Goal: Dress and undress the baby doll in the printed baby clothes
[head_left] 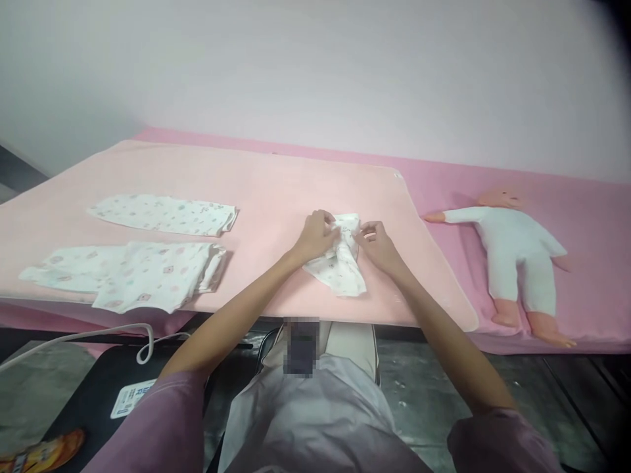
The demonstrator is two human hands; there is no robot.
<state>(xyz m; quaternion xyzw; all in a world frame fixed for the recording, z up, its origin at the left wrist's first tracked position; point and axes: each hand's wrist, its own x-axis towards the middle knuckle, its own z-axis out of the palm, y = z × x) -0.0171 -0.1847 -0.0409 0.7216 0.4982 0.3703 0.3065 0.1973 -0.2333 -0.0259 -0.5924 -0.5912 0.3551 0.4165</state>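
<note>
A small white baby garment [346, 274] with a faint print lies bunched and partly folded on the pink mat, in front of me. My left hand [316, 235] pinches its upper left side, fingers curled over the fabric. On the opposite side, my right hand [378, 246] has thumb and fingertips closed at the garment's right edge. Some of the cloth is hidden behind the fingers, and its exact kind cannot be made out.
Folded printed baby clothes [152, 272] and another folded piece [167, 213] lie left on the pink mat [266, 190]. A doll in white clothing [517, 246] lies at right on a darker pink cover. Below left are a white cable [140, 328] and a black surface with an orange packet [54, 453].
</note>
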